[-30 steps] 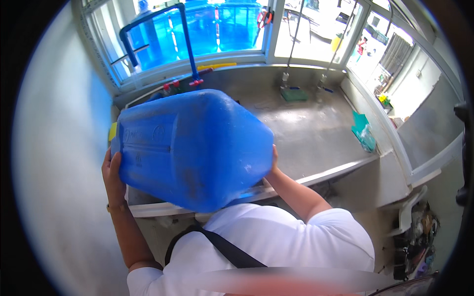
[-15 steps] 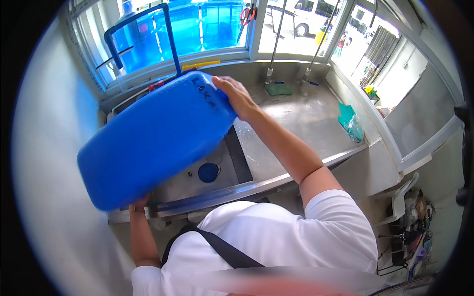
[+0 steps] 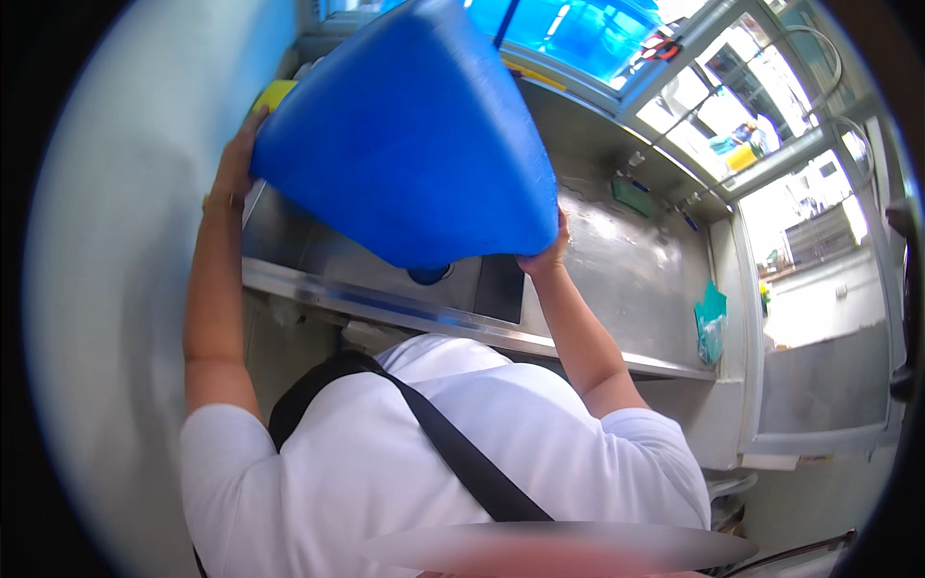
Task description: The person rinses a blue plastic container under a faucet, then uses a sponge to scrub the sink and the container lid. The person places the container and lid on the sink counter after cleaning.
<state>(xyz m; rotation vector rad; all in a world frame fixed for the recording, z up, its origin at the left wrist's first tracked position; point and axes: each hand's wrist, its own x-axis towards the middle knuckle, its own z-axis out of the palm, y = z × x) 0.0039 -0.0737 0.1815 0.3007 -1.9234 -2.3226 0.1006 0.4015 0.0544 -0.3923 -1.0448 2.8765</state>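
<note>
A large blue plastic jerrycan (image 3: pixel 405 135) is held up, tilted, over the steel sink (image 3: pixel 337 266). My left hand (image 3: pixel 237 162) grips its left side. Just beyond those fingers is something yellow (image 3: pixel 275 94), perhaps a sponge; whether the hand touches it I cannot tell. My right hand (image 3: pixel 551 247) is wrapped round the lower right corner of the jerrycan, its fingers partly hidden behind it. Below the jerrycan, a round dark blue piece (image 3: pixel 430 275) shows in the basin, mostly covered.
A steel counter (image 3: pixel 631 279) runs off to the right. On it are a green scrubbing pad (image 3: pixel 632 195) near the taps and a teal plastic bag (image 3: pixel 711 322) at the far right. Windows line the back, with blue containers (image 3: pixel 578 39) behind the glass. A pale wall (image 3: pixel 125 250) stands close on my left.
The jerrycan has turned and risen from a slant across the sink. My left hand has come up from beneath its lower end to its side; my right hand has moved from its top to a lower corner.
</note>
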